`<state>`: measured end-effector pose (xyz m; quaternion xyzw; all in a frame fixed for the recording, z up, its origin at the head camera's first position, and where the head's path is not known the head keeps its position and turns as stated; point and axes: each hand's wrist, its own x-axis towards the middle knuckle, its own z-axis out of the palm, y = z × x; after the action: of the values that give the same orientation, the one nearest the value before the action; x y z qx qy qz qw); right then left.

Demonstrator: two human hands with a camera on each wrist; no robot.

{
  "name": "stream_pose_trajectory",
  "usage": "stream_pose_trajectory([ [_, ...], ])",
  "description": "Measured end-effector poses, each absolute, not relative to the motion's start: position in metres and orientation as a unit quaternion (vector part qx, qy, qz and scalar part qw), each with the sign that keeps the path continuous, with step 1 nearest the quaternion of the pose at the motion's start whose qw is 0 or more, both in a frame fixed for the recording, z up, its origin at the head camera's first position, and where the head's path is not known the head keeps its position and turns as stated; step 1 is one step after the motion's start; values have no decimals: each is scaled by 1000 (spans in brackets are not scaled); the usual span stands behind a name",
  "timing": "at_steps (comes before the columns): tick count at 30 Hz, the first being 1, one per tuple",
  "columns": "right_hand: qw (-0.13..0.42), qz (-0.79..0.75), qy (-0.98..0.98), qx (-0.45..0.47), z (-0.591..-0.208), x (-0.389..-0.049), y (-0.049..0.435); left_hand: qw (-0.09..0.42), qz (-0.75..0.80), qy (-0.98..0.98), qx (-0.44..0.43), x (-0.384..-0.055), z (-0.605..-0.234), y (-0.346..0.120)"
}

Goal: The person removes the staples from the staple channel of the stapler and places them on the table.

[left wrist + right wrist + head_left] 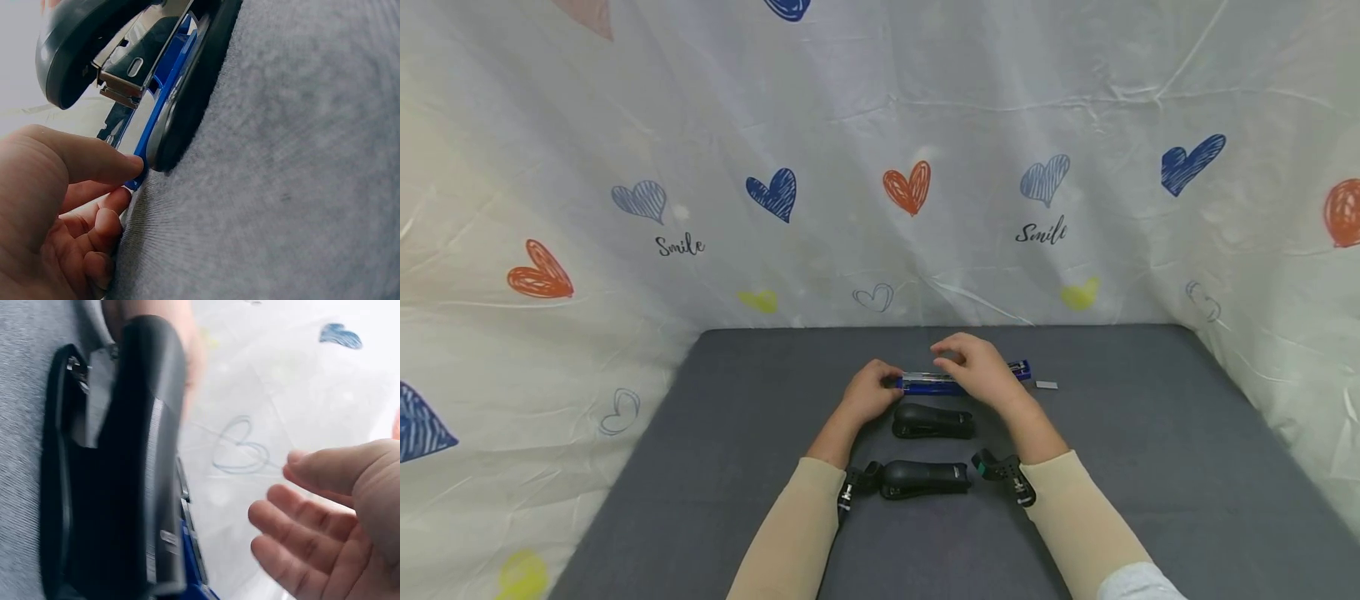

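Observation:
A blue stapler [930, 388] lies opened out across the table, its metal rail showing in the head view. My left hand [868, 392] pinches its left end; in the left wrist view the thumb [119, 164] presses on the blue base [152, 128], with fingers behind it. Over the stapler's middle hovers my right hand [977, 371], covering part of it. Its fingers [300, 531] are relaxed and apart from the thumb, with nothing between them. A small grey staple strip [1047, 385] lies just right of the stapler.
Two black staplers [932, 422] [925, 480] lie one behind the other between my forearms. The nearer one sits between the wrist cameras. A white curtain [850, 125] printed with hearts hangs behind the grey table [1120, 500].

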<state>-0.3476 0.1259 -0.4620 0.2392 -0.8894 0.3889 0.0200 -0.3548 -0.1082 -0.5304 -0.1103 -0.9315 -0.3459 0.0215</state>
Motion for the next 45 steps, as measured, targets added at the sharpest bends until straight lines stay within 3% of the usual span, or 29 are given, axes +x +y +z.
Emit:
stream_pose_trajectory([
  [12, -44, 327, -898, 291, -479, -349, 110, 21, -352, -928, -117, -354, -529, -109],
  [26, -54, 252, -921, 291, -486, -347, 108, 18, -351, -930, -110, -354, -529, -109],
  [45, -47, 348, -896, 272, -491, -354, 108, 17, -351, -930, -107, -355, -530, -109],
])
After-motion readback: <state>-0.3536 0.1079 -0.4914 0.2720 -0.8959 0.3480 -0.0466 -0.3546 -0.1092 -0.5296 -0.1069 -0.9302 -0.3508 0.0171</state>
